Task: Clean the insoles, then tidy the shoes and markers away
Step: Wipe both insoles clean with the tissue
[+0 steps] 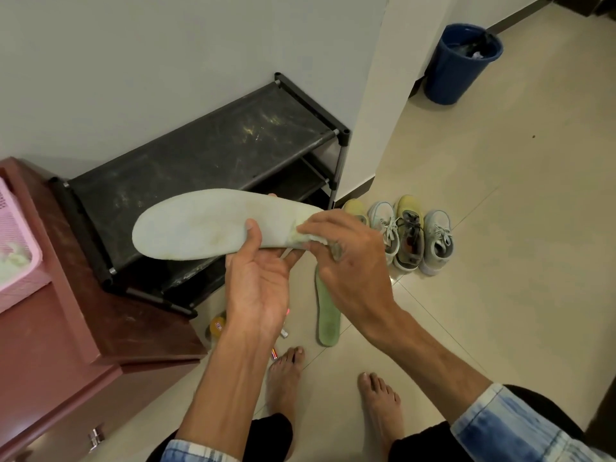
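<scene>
Left hand point(256, 281), palm up, grips a pale insole point(206, 225) held level above the floor, thumb pressed on its top face. Right hand point(350, 258) pinches a small cloth point(305, 235) against its heel end. Beyond, a green insole point(328, 315) lies on the tiles; shoes point(408, 236) stand in a row beside the black rack point(200, 155).
</scene>
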